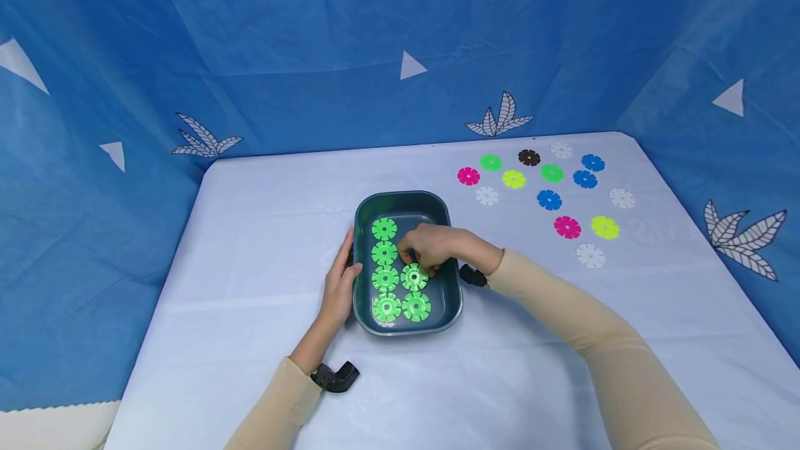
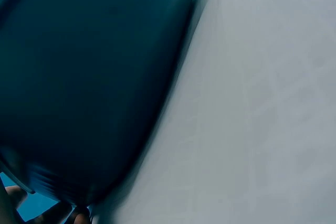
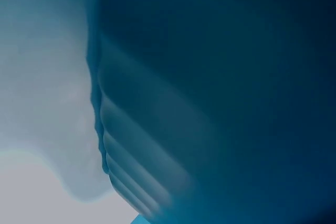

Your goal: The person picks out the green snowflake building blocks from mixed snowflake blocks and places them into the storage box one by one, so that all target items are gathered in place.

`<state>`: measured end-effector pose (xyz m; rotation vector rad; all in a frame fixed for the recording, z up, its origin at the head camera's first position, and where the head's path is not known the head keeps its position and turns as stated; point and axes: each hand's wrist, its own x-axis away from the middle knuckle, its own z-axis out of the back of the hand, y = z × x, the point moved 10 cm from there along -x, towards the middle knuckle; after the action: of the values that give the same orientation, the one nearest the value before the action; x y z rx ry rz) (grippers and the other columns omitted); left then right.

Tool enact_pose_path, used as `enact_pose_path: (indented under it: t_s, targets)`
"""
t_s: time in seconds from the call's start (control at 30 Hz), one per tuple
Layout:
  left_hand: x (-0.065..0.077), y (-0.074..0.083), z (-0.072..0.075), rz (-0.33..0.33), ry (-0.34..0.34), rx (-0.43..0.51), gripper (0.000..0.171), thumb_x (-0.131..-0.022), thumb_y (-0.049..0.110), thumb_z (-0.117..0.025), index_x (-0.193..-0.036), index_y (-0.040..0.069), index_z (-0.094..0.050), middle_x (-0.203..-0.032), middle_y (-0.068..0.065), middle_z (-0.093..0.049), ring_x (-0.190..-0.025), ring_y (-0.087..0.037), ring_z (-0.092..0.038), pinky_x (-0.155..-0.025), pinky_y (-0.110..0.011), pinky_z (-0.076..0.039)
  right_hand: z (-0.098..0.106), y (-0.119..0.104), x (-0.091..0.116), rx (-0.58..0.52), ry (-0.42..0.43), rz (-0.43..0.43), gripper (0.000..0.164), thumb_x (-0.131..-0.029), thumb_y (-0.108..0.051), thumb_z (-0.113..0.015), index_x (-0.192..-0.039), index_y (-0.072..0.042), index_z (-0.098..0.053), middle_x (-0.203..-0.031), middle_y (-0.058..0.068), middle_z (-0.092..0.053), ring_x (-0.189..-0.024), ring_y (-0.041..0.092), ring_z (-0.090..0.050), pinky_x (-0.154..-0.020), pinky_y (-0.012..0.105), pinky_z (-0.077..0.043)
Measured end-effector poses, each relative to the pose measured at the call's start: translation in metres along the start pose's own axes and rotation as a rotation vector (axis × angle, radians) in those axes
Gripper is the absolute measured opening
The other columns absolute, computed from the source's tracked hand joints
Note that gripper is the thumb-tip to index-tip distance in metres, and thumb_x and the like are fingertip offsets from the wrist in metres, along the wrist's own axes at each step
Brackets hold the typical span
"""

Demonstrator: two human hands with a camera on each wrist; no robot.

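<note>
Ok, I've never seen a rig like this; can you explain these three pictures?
No machine here, just a person's bare left hand and right hand. The wide picture comes from a camera on the head; the other two come from wrist cameras and show the side of a dark tray close up. The tray stands on a white tablecloth. The left hand holds its left side; the right reaches inside, among green notched discs, six of them visible. Whether it pinches one, I can't tell. Loose discs in several colours lie to the right, toward the back.
</note>
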<state>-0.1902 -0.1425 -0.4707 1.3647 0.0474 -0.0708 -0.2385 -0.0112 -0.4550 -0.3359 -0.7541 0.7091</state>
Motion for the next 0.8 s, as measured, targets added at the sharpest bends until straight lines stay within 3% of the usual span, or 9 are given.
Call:
enact_pose_path:
  t_s: [0.37, 0.53, 0.67, 0.8]
  targets:
    - [0.000, -0.001, 0.000, -0.003, -0.004, 0.008, 0.063, -0.097, 0.007, -0.038, -0.157, 0.018, -0.023, -0.165, -0.003, -0.017, -0.152, -0.022, -0.013, -0.123, -0.046, -0.012, 0.000, -0.001, -0.001, 0.005, 0.020, 0.004, 0.019, -0.080, 0.009, -0.064, -0.089, -0.007, -0.065, -0.065, 0.005, -0.067, -0.056, 0.016, -0.066, -0.053, 0.023, -0.050]
    - [0.000, 0.000, -0.001, -0.005, -0.002, 0.010, 0.063, -0.097, 0.007, -0.039, -0.157, 0.017, -0.023, -0.164, -0.004, -0.018, -0.152, -0.023, -0.013, -0.123, -0.047, -0.011, 0.004, -0.003, 0.002, -0.014, 0.027, 0.027, 0.013, -0.084, 0.004, -0.067, -0.093, -0.005, -0.065, -0.068, 0.005, -0.067, -0.057, 0.015, -0.067, -0.054, 0.023, -0.051]
    - [0.000, 0.000, -0.001, -0.004, -0.003, 0.009, 0.063, -0.097, 0.007, -0.039, -0.157, 0.016, -0.023, -0.164, -0.004, -0.018, -0.152, -0.023, -0.013, -0.123, -0.047, -0.011, 0.024, -0.008, 0.015, -0.095, 0.092, 0.078, 0.013, -0.089, -0.005, -0.068, -0.101, -0.003, -0.063, -0.075, 0.007, -0.065, -0.060, 0.017, -0.069, -0.055, 0.024, -0.053]
    - [-0.001, 0.000, -0.001, -0.003, 0.000, 0.006, 0.062, -0.097, 0.007, -0.039, -0.157, 0.014, -0.023, -0.164, -0.004, -0.018, -0.152, -0.023, -0.014, -0.123, -0.048, -0.013, 0.062, 0.002, 0.037, -0.221, 0.241, 0.109, 0.016, -0.092, -0.009, -0.066, -0.105, -0.001, -0.061, -0.082, 0.010, -0.063, -0.064, 0.020, -0.070, -0.056, 0.029, -0.053]
